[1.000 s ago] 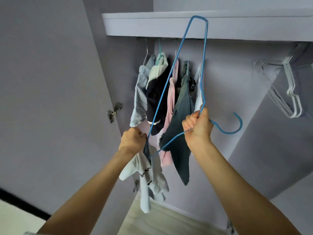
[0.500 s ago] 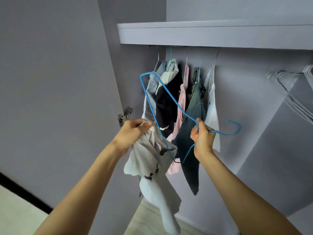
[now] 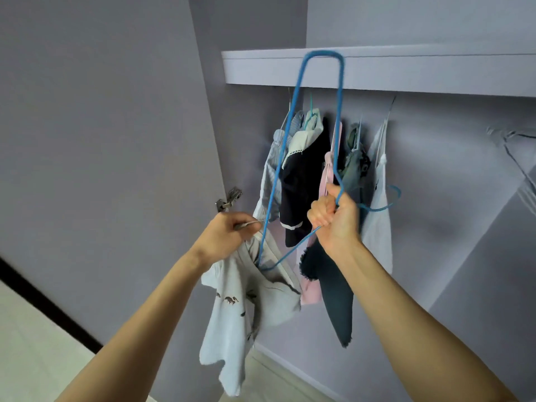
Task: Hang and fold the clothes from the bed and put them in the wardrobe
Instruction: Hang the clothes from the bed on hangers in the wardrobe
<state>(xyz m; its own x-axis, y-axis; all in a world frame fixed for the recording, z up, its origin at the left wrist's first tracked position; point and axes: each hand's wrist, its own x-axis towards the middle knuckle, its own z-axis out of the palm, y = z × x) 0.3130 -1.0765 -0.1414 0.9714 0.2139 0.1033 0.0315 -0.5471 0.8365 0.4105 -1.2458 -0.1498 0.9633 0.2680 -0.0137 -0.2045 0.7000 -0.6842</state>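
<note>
A blue wire hanger (image 3: pixel 293 134) stands on end in front of the open wardrobe. Its upper corner reaches the shelf and its lower corner is tucked into a pale printed garment (image 3: pixel 232 309). My right hand (image 3: pixel 333 219) grips the hanger near its neck, the hook pointing right. My left hand (image 3: pixel 229 233) pinches the top edge of the pale garment, which hangs down below it. Several clothes (image 3: pixel 304 181) hang on the rail behind: a striped one, a dark one, a pink one, a dark blue one and a white one.
The wardrobe shelf (image 3: pixel 377 71) runs across above the rail. Empty white hangers (image 3: pixel 519 158) hang at the far right. The open wardrobe door (image 3: pixel 110 140) with a metal hinge (image 3: pixel 227 200) stands on the left. Light floor shows below.
The hanger has swung from a low tilt to upright, its upper corner now at the shelf. My right hand rose slightly. My left hand still holds the garment's edge.
</note>
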